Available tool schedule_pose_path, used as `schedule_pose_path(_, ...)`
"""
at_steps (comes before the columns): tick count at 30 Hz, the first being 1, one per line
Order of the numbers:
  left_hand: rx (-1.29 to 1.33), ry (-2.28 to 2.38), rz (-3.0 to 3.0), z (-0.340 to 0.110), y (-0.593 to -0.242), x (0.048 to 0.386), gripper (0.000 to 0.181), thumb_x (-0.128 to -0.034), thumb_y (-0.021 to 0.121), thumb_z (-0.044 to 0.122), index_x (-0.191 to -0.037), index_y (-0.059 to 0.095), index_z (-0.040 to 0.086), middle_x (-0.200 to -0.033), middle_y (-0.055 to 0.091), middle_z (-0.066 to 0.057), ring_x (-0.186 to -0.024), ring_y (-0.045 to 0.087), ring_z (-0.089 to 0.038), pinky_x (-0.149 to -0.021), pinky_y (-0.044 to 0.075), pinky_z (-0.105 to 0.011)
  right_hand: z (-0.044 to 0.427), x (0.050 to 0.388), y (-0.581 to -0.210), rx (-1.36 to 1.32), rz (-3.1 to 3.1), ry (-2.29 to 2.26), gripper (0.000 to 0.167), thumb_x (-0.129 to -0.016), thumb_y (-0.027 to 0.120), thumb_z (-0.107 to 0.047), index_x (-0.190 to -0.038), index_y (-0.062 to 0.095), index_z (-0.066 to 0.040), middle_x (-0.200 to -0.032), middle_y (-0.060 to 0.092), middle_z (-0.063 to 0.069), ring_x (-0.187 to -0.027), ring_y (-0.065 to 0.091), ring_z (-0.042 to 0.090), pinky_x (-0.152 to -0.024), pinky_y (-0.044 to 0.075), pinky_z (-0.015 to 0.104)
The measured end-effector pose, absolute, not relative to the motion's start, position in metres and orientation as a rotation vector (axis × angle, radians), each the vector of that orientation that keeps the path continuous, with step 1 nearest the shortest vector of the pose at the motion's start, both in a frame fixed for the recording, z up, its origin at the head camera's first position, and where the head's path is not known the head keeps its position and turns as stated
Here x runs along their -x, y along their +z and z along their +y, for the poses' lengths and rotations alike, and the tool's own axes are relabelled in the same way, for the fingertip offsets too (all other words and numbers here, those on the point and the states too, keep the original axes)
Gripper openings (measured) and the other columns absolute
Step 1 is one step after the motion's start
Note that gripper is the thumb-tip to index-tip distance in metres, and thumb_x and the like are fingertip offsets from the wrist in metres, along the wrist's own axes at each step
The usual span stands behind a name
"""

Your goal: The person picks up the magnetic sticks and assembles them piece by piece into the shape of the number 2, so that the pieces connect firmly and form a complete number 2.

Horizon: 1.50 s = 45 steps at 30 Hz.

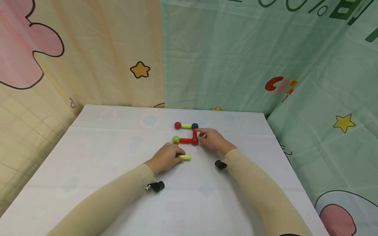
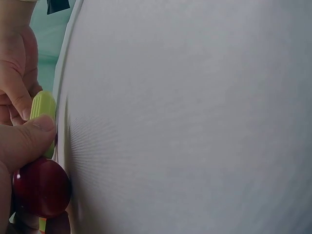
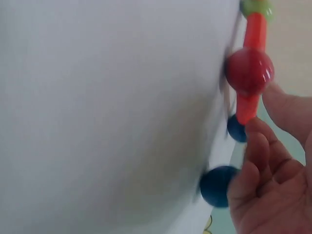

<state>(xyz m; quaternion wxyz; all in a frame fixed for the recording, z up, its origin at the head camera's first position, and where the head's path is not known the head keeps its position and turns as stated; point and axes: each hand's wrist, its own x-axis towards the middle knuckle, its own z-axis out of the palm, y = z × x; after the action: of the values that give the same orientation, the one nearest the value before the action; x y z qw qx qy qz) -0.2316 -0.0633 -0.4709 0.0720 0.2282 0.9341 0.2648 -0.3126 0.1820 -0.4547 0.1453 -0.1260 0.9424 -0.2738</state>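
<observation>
A zigzag of toy balls and rods lies on the table. Its far row has a red ball, a yellow-green rod and a blue ball. From there a red rod leads to a dark red ball, then another red rod and a green ball. My left hand pinches a nearer yellow-green rod, beside a red ball. My right hand has its thumb by the dark red ball and its index fingertip at the upright red rod's end.
A white cloth covers the table, patterned curtains standing behind and to the right. Another blue ball sits by my right fingers in the right wrist view. Dark wrist devices hang beneath both sleeves.
</observation>
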Motion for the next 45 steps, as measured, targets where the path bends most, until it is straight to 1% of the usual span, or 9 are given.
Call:
schedule_pose_path(2, -0.69, 0.8, 2.811, -0.064, -0.471, 0.231, 0.025, -0.0924, 0.083, 0.023, -0.116, 0.081, 0.018, -0.106, 0.078, 0.008, -0.1, 0.055, -0.019, -0.089, 0.049, -0.033, 0.188, 0.316, -0.452, 0.331, 2.785, -0.784, 0.051, -0.103, 0.069, -0.018, -0.152, 0.057, -0.023, -0.134, 0.064, 0.01, -0.116, 0.061, 0.029, -0.104, 0.054, 0.044)
schedule_pose_path(4, -0.694, 0.803, 2.813, -0.064, -0.471, 0.231, 0.024, -0.0922, 0.083, 0.023, -0.116, 0.082, 0.018, -0.104, 0.078, 0.008, -0.098, 0.054, -0.019, -0.087, 0.048, -0.033, 0.194, 0.32, -0.451, 0.299, 2.852, -0.766, 0.048, -0.103, 0.069, -0.018, -0.15, 0.06, -0.019, -0.139, 0.061, 0.012, -0.124, 0.06, 0.031, -0.11, 0.052, 0.047)
schedule_pose_path(9, -0.708, 0.799, 2.82, -0.065, -0.473, 0.231, 0.024, -0.0925, 0.083, 0.023, -0.116, 0.081, 0.019, -0.104, 0.077, 0.008, -0.096, 0.053, -0.018, -0.086, 0.047, -0.032, 0.208, 0.326, -0.455, 0.222, 2.866, -0.741, 0.053, -0.101, 0.071, -0.02, -0.152, 0.056, -0.015, -0.152, 0.049, 0.018, -0.141, 0.051, 0.036, -0.12, 0.043, 0.052)
schedule_pose_path(12, -0.711, 0.794, 2.822, -0.064, -0.474, 0.232, 0.024, -0.0928, 0.082, 0.023, -0.117, 0.081, 0.019, -0.105, 0.077, 0.008, -0.097, 0.053, -0.018, -0.086, 0.047, -0.032, 0.213, 0.328, -0.459, 0.223, 2.827, -0.722, 0.055, -0.102, 0.07, -0.019, -0.154, 0.055, -0.014, -0.155, 0.049, 0.02, -0.146, 0.048, 0.038, -0.122, 0.04, 0.052)
schedule_pose_path(15, -0.716, 0.794, 2.822, -0.064, -0.475, 0.232, 0.025, -0.0927, 0.083, 0.024, -0.117, 0.081, 0.019, -0.106, 0.078, 0.008, -0.098, 0.054, -0.018, -0.087, 0.048, -0.032, 0.216, 0.329, -0.462, 0.232, 2.807, -0.711, 0.051, -0.103, 0.068, -0.018, -0.153, 0.056, -0.014, -0.157, 0.051, 0.019, -0.149, 0.046, 0.037, -0.124, 0.037, 0.052)
schedule_pose_path(21, -0.728, 0.788, 2.829, -0.063, -0.476, 0.233, 0.025, -0.0925, 0.083, 0.024, -0.117, 0.081, 0.019, -0.107, 0.078, 0.008, -0.099, 0.055, -0.019, -0.09, 0.048, -0.033, 0.221, 0.329, -0.464, 0.223, 2.795, -0.735, 0.048, -0.103, 0.067, -0.017, -0.15, 0.059, -0.014, -0.157, 0.053, 0.018, -0.151, 0.045, 0.038, -0.125, 0.034, 0.053)
schedule_pose_path(25, -0.724, 0.79, 2.827, -0.063, -0.476, 0.232, 0.025, -0.0924, 0.083, 0.023, -0.117, 0.081, 0.019, -0.105, 0.077, 0.008, -0.098, 0.054, -0.019, -0.088, 0.048, -0.033, 0.222, 0.33, -0.464, 0.222, 2.794, -0.735, 0.047, -0.103, 0.068, -0.018, -0.149, 0.059, -0.015, -0.157, 0.054, 0.017, -0.15, 0.045, 0.037, -0.125, 0.034, 0.053)
schedule_pose_path(36, -0.72, 0.793, 2.825, -0.062, -0.475, 0.233, 0.025, -0.0932, 0.082, 0.025, -0.118, 0.081, 0.019, -0.104, 0.077, 0.008, -0.099, 0.053, -0.019, -0.087, 0.048, -0.032, 0.222, 0.328, -0.463, 0.203, 2.787, -0.728, 0.047, -0.103, 0.067, -0.017, -0.149, 0.059, -0.016, -0.156, 0.054, 0.016, -0.148, 0.047, 0.037, -0.124, 0.035, 0.053)
schedule_pose_path(45, -0.686, 0.794, 2.821, -0.061, -0.472, 0.233, 0.025, -0.0937, 0.082, 0.024, -0.118, 0.081, 0.018, -0.106, 0.077, 0.006, -0.1, 0.054, -0.02, -0.09, 0.049, -0.033, 0.222, 0.32, -0.462, 0.173, 2.741, -0.75, 0.046, -0.104, 0.067, -0.02, -0.149, 0.059, -0.017, -0.156, 0.054, 0.016, -0.147, 0.048, 0.037, -0.123, 0.037, 0.054)
